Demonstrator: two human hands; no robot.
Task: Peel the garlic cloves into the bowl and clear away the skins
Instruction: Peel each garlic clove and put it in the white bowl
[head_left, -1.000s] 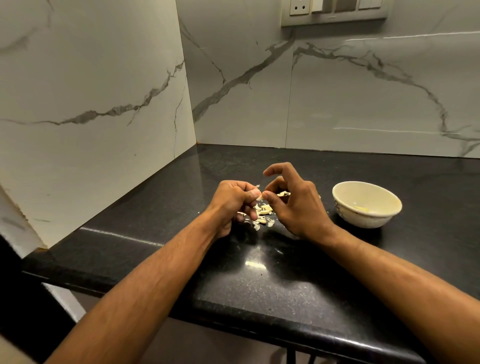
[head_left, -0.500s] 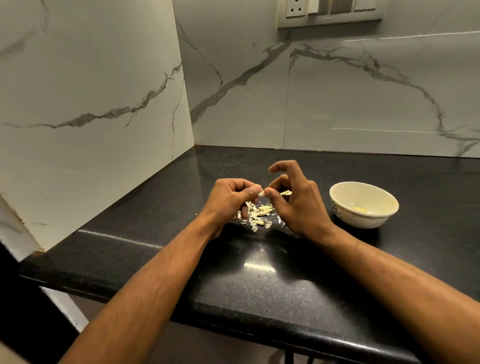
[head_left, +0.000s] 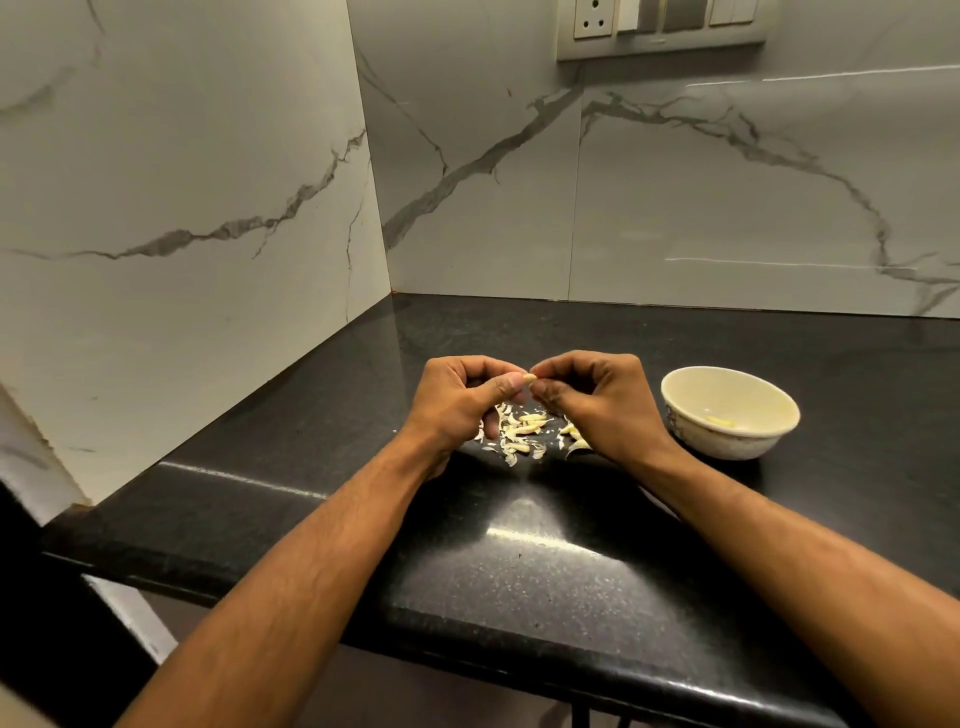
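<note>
Between the fingertips of both hands sits 1 garlic clove (head_left: 529, 378), only its pale yellowish tip showing. The left hand (head_left: 457, 402) pinches it with thumb and curled forefinger, the other fingers folded under the palm. The right hand (head_left: 597, 400) meets it from the other side, thumb and forefinger closed on the same clove, the remaining fingers arched over. Both hands hover just above the counter, knuckles up.

Directly under them lies a loose pile of garlic cloves and skins (head_left: 524, 431): cream slivers and thin whitish flakes, too small and overlapping to count or to sort one from another. A few flakes stray toward the left wrist and under the right palm.

Just beside the right hand, not touching it, stands 1 cream bowl (head_left: 675, 405) with a faint pattern on its outer wall; a small amount of pale yellow garlic rests on its bottom, the number of pieces unclear.

The black speckled countertop (head_left: 519, 571) has a rounded front edge near the person, and both forearms cross it. Marble-veined wall (head_left: 208, 182) closes the left side and the back, meeting in a corner behind the hands. Bare counter stretches behind the bowl and toward the right. 1 switch panel (head_left: 660, 26) sits high on the back wall.
</note>
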